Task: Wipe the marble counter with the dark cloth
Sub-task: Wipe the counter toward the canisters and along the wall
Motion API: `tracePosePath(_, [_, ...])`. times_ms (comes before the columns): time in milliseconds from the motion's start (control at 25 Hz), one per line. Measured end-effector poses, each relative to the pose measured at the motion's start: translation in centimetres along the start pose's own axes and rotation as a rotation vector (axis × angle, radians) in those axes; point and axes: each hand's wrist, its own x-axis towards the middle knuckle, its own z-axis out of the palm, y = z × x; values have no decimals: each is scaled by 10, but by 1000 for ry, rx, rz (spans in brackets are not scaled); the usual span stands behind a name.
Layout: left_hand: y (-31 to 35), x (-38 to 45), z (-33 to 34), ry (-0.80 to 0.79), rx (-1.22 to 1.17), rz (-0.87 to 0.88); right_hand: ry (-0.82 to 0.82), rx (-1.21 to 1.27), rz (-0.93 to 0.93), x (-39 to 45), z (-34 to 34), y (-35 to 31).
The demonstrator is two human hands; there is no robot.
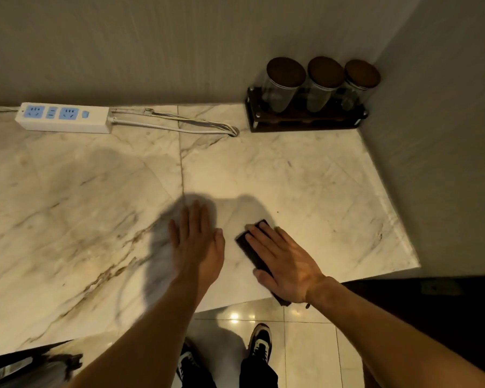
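Observation:
The marble counter (305,175) is pale with brown veins and fills most of the view. A small folded dark cloth (248,246) lies near the counter's front edge. My right hand (282,261) presses flat on top of it, fingers spread and pointing to the far left, so most of the cloth is hidden; a corner sticks out past the counter edge by my wrist. My left hand (198,242) rests flat and empty on the marble just left of the cloth, fingers together.
A white power strip (63,117) with its cable (179,126) lies along the back wall at the left. A dark wooden rack (305,121) with three lidded glass jars stands in the back right corner. Walls close the back and right sides. A dark object (31,365) sits at the bottom left.

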Motion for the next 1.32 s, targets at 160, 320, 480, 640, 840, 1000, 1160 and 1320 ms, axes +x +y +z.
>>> tracePosePath(160, [4, 5, 8, -16, 63, -21, -23, -28, -169, 17, -10, 32])
tracePosePath(320, [5, 5, 8, -20, 108, -33, -38, -22, -199, 43, -20, 58])
tracePosePath(480, [3, 5, 10, -15, 117, -33, -65, -35, -191, 68, -28, 75])
tracePosePath(640, [4, 8, 13, -15, 116, -69, -90, -75, -166, 98, -38, 94])
tracePosePath(840, [5, 8, 10, -26, 121, -82, -61, -24, -22, 129, -46, 108])
tracePosePath(1000, [4, 7, 9, -16, 130, -46, -19, 56, 185, 152, -51, 112])
tracePosePath(1160, [4, 8, 8, -37, 135, -63, 166, 216, 589, 164, -46, 99])
tracePosePath(1320, [4, 8, 7, -47, 136, -80, 256, 327, 875, 158, -40, 83])
